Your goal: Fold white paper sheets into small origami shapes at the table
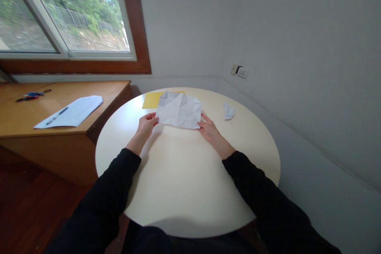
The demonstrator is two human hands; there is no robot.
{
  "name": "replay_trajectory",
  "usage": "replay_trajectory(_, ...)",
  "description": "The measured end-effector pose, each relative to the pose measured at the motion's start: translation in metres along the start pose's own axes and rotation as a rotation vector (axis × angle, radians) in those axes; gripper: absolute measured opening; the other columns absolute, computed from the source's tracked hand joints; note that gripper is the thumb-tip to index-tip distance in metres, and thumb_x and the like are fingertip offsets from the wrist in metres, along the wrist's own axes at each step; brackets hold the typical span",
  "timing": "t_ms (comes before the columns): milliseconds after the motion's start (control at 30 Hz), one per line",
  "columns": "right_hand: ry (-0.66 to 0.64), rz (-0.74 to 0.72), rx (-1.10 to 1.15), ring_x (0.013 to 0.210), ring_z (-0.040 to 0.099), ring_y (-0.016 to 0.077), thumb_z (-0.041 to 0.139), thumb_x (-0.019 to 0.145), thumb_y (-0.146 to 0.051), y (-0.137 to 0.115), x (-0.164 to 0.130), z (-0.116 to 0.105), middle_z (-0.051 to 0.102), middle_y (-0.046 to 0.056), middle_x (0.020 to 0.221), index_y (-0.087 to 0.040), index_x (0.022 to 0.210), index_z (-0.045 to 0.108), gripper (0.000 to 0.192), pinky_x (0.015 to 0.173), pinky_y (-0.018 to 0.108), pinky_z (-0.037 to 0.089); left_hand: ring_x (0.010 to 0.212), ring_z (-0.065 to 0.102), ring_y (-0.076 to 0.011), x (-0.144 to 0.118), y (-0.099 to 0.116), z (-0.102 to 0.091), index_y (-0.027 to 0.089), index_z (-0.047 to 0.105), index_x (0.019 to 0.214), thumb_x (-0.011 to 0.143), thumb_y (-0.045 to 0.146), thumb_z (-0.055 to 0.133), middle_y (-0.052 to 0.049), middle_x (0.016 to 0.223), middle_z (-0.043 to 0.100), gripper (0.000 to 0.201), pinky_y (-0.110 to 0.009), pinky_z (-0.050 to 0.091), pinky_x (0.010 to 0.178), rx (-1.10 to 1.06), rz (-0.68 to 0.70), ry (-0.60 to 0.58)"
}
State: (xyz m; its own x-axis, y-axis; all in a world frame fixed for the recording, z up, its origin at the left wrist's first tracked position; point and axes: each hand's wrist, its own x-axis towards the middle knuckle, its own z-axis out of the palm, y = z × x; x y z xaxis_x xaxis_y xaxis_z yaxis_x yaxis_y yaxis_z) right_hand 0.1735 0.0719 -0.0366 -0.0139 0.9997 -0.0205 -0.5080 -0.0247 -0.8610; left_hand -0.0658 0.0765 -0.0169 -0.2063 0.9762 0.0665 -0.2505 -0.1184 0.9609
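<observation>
Left hand (146, 124) and right hand (209, 129) pinch the near corners of a creased white paper (179, 110), likely light, floppy and easily torn.

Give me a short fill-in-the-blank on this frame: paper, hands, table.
1. Both hands hold a creased sheet of ____ paper.
2. The left hand and the right hand hold the sheet by its two ____ corners.
3. Behind the sheet, a ____ sheet lies flat on the round table.

Missing words: white; near; yellow
</observation>
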Motion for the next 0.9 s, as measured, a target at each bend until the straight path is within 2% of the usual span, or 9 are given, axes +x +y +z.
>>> replay_trajectory(167,0.014,-0.001,0.01,0.074,0.065,0.0153,0.053,0.066,0.002,0.0,0.0,0.0,0.068,0.001,0.074,-0.018,0.117,0.046,0.056,0.066,0.032,0.056,0.064,0.056,-0.0116,0.001,0.002,-0.002,0.009,0.06,0.089,0.054,0.004,0.064,-0.004,0.068,0.06,0.036,-0.028,0.044,0.069,-0.081,-0.062,-0.016)
replay_trajectory(333,0.089,-0.01,0.033,0.07,0.065,0.0141,0.059,0.066,0.0,-0.001,0.001,-0.001,0.067,0.001,0.074,-0.017,0.109,0.052,0.047,0.06,0.027,0.058,0.066,0.057,-0.0106,0.004,0.004,-0.009,0.01,0.058,0.095,0.06,0.002,0.062,-0.003,0.069,0.059,0.036,-0.027,0.046,0.073,-0.153,-0.086,-0.015)
replay_trajectory(500,0.119,-0.03,0.034,0.067,0.064,0.0125,0.062,0.067,-0.003,-0.005,-0.003,0.001,0.067,0.001,0.074,-0.016,0.103,0.056,0.038,0.061,0.025,0.057,0.067,0.057,-0.0095,0.007,0.005,-0.013,0.011,0.058,0.091,0.062,0.003,0.063,-0.003,0.072,0.06,0.03,-0.026,0.047,0.072,-0.173,-0.094,-0.004)
replay_trajectory(700,0.172,-0.054,-0.017,0.059,0.06,0.0093,0.063,0.067,-0.007,-0.007,-0.003,0.003,0.065,0.0,0.066,-0.016,0.096,0.058,0.03,0.055,0.02,0.051,0.066,0.058,-0.0103,0.006,0.007,-0.01,0.011,0.059,0.085,0.062,0.005,0.064,-0.004,0.073,0.061,0.025,-0.024,0.048,0.065,-0.184,-0.092,0.003)
replay_trajectory(900,0.189,-0.075,-0.015,0.057,0.058,0.0087,0.065,0.066,-0.01,-0.007,-0.003,0.003,0.065,0.0,0.066,-0.016,0.092,0.059,0.027,0.054,0.02,0.048,0.067,0.058,-0.0102,0.007,0.006,-0.011,0.009,0.06,0.088,0.063,0.005,0.062,-0.005,0.078,0.061,0.025,-0.023,0.049,0.064,-0.182,-0.11,-0.005)
